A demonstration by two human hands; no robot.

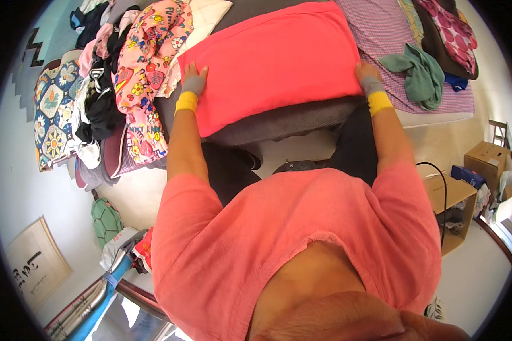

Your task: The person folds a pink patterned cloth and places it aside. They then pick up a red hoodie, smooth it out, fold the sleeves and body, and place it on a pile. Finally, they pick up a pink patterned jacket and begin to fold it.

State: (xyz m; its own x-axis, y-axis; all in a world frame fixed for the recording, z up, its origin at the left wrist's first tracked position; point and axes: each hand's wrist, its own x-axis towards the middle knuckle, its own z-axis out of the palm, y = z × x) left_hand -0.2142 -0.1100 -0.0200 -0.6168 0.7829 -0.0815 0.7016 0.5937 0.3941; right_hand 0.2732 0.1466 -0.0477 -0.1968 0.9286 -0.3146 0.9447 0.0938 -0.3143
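Observation:
A bright coral-red cloth (273,68), folded into a broad rectangle, lies spread on a dark grey sofa seat (281,123) in front of me. On its left edge rests my left hand (196,76), fingers pointing away, with a grey and yellow wristband below it. My right hand (368,76) touches the cloth's right edge, its wrist banded the same way. Whether the fingers pinch the edges or only lie on them is not clear. Just right of my right hand is a crumpled green cloth (422,79) on a checked purple cloth (379,38).
To the left lie a pink patterned garment (143,76), a heap of black and white clothes (100,102) and a floral cushion (53,111). A pink-dotted cloth (450,32) is at the upper right. Cardboard boxes (486,157) stand on the floor at right.

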